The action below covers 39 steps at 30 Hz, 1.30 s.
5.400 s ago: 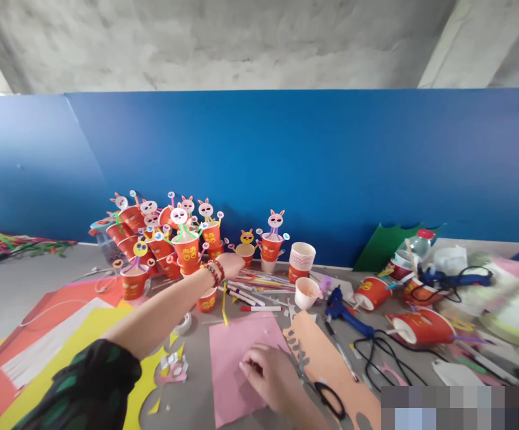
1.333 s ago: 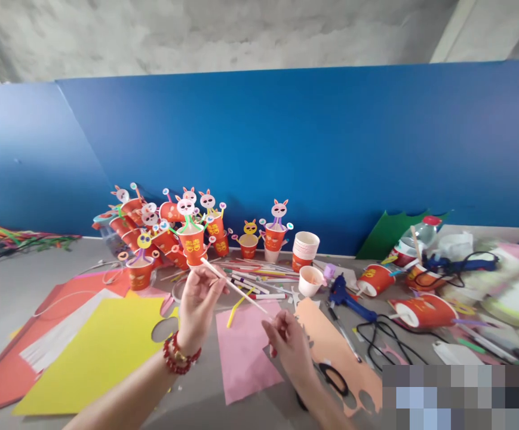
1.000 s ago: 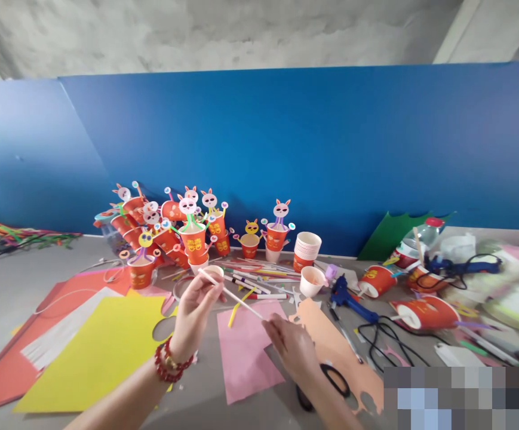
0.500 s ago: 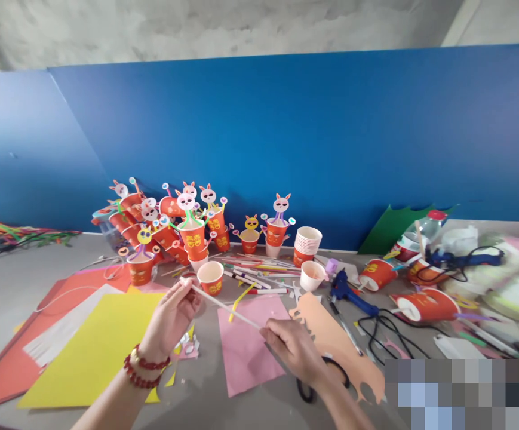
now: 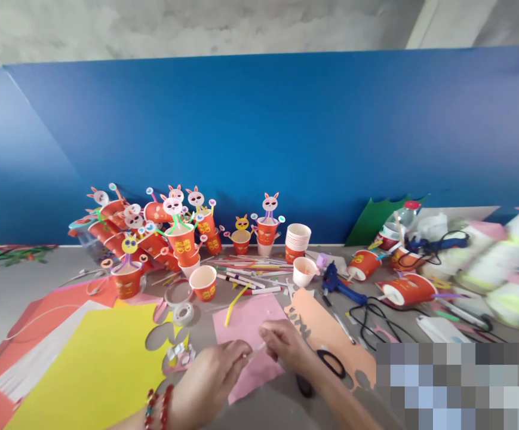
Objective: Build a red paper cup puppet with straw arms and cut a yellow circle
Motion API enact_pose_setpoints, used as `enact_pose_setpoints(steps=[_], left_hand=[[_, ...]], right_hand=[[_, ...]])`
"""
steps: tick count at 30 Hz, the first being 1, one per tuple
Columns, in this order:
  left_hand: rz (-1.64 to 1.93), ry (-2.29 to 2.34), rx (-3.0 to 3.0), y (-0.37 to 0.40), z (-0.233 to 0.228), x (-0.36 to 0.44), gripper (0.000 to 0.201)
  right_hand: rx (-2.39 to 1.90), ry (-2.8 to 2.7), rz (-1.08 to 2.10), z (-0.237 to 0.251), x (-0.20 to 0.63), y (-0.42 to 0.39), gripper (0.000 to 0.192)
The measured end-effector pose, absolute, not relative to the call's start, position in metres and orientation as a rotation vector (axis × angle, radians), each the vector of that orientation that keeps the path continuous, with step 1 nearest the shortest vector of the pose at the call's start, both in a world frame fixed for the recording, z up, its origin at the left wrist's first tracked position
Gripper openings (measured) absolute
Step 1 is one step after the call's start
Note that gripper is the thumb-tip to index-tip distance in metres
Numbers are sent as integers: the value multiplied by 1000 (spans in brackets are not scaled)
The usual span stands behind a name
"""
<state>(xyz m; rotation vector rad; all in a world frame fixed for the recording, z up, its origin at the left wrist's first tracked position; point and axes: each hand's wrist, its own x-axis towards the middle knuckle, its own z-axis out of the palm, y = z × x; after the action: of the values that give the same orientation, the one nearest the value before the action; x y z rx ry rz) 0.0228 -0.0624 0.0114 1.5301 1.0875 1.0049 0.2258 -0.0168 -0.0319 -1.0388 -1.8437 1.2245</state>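
**Both hands pinch a thin white stick over the pink paper**

Low over the surface (image 5: 12, 292) now: the left hand (image 5: 214, 376) and the right hand (image 5: 286, 345) meet above the pink paper (image 5: 250, 334), and between them runs a thin white stick (image 5: 255, 351). Only a short stretch of it shows. Left fingers closed on its near end, right fingers pinched on the other — both clamped on the stick, close together.

Just beside the right wrist lie black scissors (image 5: 326, 370) on the orange cut-out (image 5: 326, 334). A yellow strip (image 5: 232, 301) rests at the paper's far edge, a roll of tape (image 5: 183, 313) to the left, and an open red cup (image 5: 204, 282) beyond it. The blue glue gun (image 5: 337, 286) sits further right, its cord looping near.

The risk, as I judge it: the stick is slender, and with the grips this close it could bend or snap under pressure. A slip could drop it among the markers (image 5: 245, 278), where it would be hard to spot.
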Motion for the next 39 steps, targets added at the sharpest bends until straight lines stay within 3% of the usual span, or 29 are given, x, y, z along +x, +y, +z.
enact_pose_setpoints(steps=[3, 8, 20, 24, 31, 39], left_hand=[[786, 971, 1199, -54, 0, 30, 27], [813, 886, 676, -34, -32, 42, 40], [999, 773, 672, -29, -57, 39, 48], [966, 915, 754, -33, -50, 41, 54], [934, 941, 780, -35, -51, 42, 55], [881, 932, 781, -35, -51, 42, 54]], right_hand=[[-1075, -1735, 1150, -36, 228, -10, 60], [-1202, -1794, 936, -40, 229, -4, 47], [-1459, -2160, 454, -17, 243, 7, 17], [-1454, -2334, 126, -14, 241, 33, 24], [-1417, -2327, -7, -19, 239, 66, 28], [-1521, -1981, -284, 28, 314, 81, 30]])
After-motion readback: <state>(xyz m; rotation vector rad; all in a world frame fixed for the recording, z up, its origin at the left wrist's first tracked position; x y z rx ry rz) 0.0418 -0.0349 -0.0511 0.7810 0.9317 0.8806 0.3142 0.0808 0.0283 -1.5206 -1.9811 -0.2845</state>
